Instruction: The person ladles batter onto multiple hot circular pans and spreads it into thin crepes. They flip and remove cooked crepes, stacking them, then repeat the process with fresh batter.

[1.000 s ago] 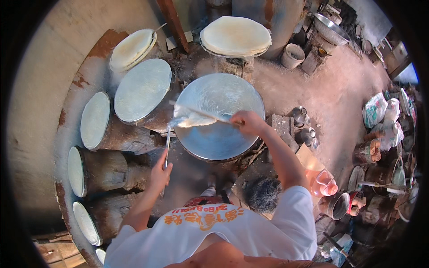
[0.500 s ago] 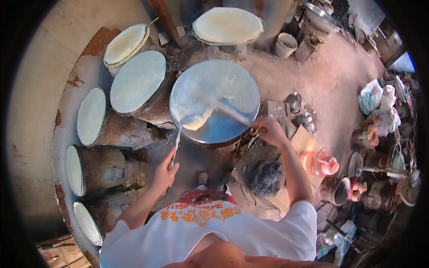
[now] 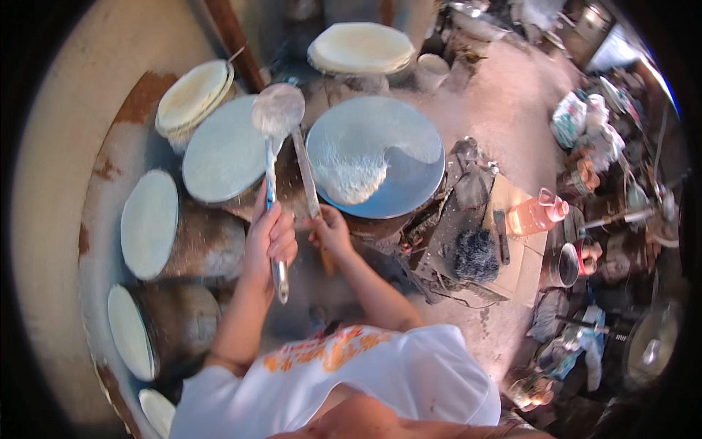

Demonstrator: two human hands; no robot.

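My left hand (image 3: 272,235) grips a long metal ladle (image 3: 278,110), its batter-smeared round head raised left of the central griddle. My right hand (image 3: 327,230) grips a long flat scraper (image 3: 303,164), held upright just right of the ladle, its tip near the ladle's head. On the central round griddle (image 3: 417,185), pale wet batter (image 3: 349,174) is spread unevenly toward the left, with bare metal showing at the right. Just left of it, another round griddle (image 3: 218,157) carries a thin pale layer.
Several griddles (image 3: 146,227) on drums curve along the left wall. Stacked flatbreads (image 3: 360,45) sit at the back. A dark brush (image 3: 475,256) and pink plastic jug (image 3: 537,214) lie right on cardboard (image 3: 523,271). Bags and buckets (image 3: 581,121) crowd the right side.
Both tools have lifted off the batter and moved up and left of the central griddle. My right hand swung left and down beside my left hand, which rose. The view has shifted.
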